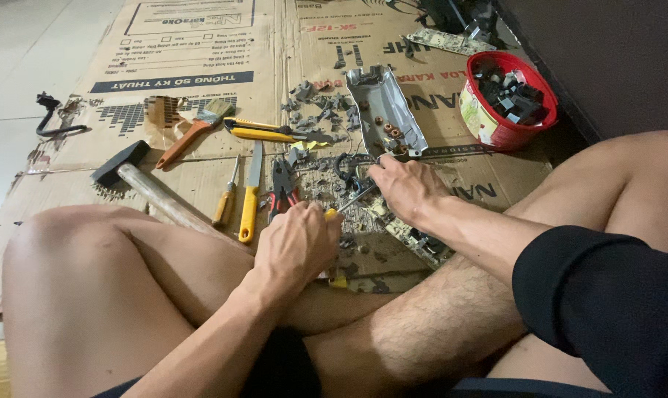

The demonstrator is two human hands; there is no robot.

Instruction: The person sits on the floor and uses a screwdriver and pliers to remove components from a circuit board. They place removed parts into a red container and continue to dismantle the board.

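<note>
Circuit board [415,234], greenish and cluttered with parts, is seen lying on the flattened cardboard [201,66] between the crossed legs, and is pressed down by the right hand [406,188], whose fingers are curled together on its upper edge. A yellow-handled screwdriver [346,204] is gripped in the closed fist of the left hand [297,243], its tip set against the board. Behind are found a grey metal cover [385,110], a red tub [507,99], a hammer [146,188] and a yellow utility knife [264,133].

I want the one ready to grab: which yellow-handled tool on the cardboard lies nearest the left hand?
The chisel, lying lengthwise just left of the left hand. The small screwdriver lies beyond it; the utility knife is farther up.
</note>
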